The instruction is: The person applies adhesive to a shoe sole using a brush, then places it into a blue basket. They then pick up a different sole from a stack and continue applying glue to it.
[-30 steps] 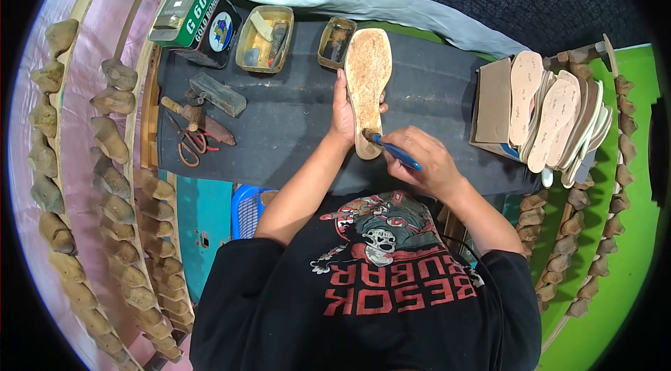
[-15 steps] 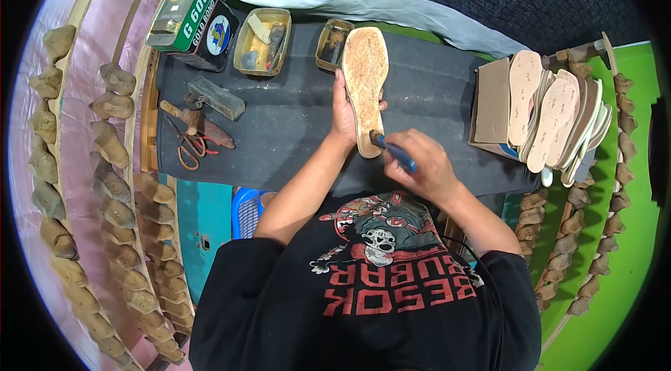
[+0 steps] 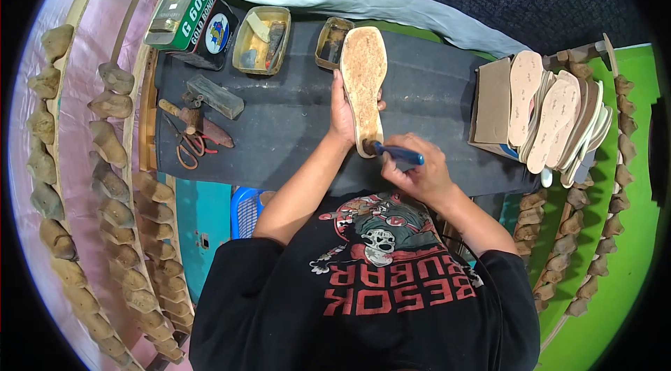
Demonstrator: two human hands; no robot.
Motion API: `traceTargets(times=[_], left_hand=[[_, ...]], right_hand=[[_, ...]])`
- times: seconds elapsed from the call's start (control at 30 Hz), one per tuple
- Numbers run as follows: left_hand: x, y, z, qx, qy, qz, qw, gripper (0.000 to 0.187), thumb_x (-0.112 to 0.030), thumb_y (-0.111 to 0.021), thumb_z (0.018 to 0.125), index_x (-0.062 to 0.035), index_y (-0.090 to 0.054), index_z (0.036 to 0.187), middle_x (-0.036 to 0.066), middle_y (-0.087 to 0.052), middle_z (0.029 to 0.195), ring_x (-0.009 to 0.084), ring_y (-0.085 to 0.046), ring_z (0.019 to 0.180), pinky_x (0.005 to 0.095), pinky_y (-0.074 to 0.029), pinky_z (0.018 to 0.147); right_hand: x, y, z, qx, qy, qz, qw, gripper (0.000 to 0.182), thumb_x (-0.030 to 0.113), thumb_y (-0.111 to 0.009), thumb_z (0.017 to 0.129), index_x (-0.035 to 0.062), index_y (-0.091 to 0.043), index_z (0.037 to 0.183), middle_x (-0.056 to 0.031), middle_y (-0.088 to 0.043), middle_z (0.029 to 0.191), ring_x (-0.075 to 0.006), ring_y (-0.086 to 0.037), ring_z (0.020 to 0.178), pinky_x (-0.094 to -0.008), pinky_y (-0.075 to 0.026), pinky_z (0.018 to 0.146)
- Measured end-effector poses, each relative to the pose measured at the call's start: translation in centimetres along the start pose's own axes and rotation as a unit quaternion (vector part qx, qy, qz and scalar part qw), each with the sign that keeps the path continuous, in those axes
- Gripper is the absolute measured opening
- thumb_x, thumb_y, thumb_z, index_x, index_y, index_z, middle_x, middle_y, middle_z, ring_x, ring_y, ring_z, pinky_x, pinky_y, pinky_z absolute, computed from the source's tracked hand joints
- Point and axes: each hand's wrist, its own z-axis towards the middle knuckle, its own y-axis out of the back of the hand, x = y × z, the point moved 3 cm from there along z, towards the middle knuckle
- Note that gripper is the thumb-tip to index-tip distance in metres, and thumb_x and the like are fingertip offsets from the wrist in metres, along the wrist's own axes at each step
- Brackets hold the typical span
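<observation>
My left hand (image 3: 342, 111) is closed around the middle of a tan shoe sole (image 3: 364, 77), holding it up over the table with its wide end pointing away from me. The sole's upper face looks mottled and brownish. In my right hand (image 3: 424, 169) is a brush with a blue handle (image 3: 400, 154). Its dark bristles touch the sole near the narrow heel end. Just beyond the sole stands a small tray (image 3: 320, 58) with dark contents, partly hidden by the sole.
On the dark-covered table (image 3: 293, 130) are a green G 600 can (image 3: 180, 41), a yellowish tub (image 3: 241, 39), a grey block (image 3: 218, 97), and scissors (image 3: 183, 147) beside a hammer (image 3: 189, 113). At right, a cardboard box (image 3: 491, 102) holds several soles (image 3: 552, 119). Racks of shoe lasts (image 3: 108, 144) flank both sides.
The brush has swung so its handle points more to the right, and its bristles sit slightly left and lower on the heel. The sole has shifted very slightly left.
</observation>
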Motion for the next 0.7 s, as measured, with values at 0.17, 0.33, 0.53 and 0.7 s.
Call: traceTargets(times=[0.17, 0.33, 0.53, 0.7], left_hand=[[0.7, 0.3, -0.1, 0.016, 0.016, -0.017, 1.000, 0.071, -0.072, -0.040, 0.100, -0.0105, -0.057, 0.132, 0.007, -0.064, 0.106, 0.0199, -0.056, 0.082, 0.0354, -0.048, 0.067], [-0.5, 0.4, 0.1, 0.005, -0.010, -0.009, 1.000, 0.071, -0.072, -0.040, 0.100, -0.0105, -0.058, 0.131, 0.007, -0.065, 0.106, 0.0194, -0.057, 0.082, 0.0354, -0.049, 0.068], [-0.2, 0.6, -0.1, 0.009, 0.001, 0.001, 1.000, 0.072, -0.072, -0.039, 0.101, -0.0090, -0.057, 0.130, 0.007, -0.065, 0.104, 0.0197, -0.059, 0.082, 0.0363, -0.050, 0.067], [0.1, 0.5, -0.2, -0.018, -0.029, -0.014, 0.999, 0.071, -0.072, -0.039, 0.101, -0.0093, -0.057, 0.130, 0.008, -0.065, 0.103, 0.0196, -0.060, 0.082, 0.0365, -0.051, 0.067]], right_hand=[[-0.2, -0.2, 1.2, -0.055, 0.031, -0.014, 0.998, 0.022, 0.002, -0.074, 0.078, 0.0033, -0.068, 0.099, -0.0106, -0.070, 0.087, -0.0286, -0.070, 0.072, -0.0361, -0.056, 0.066], [0.7, -0.8, -0.1, -0.002, 0.015, 0.013, 1.000, 0.030, 0.000, -0.076, 0.077, 0.0012, -0.064, 0.104, -0.0137, -0.068, 0.088, -0.0320, -0.069, 0.074, -0.0390, -0.056, 0.068], [0.7, -0.7, 1.5, -0.064, 0.025, 0.004, 0.998, 0.021, 0.000, -0.075, 0.078, 0.0025, -0.069, 0.098, -0.0120, -0.071, 0.087, -0.0293, -0.071, 0.074, -0.0359, -0.056, 0.068], [0.8, -0.9, 1.2, -0.035, 0.015, 0.009, 0.999, 0.026, 0.000, -0.075, 0.078, 0.0020, -0.065, 0.101, -0.0125, -0.068, 0.088, -0.0310, -0.069, 0.075, -0.0381, -0.056, 0.069]])
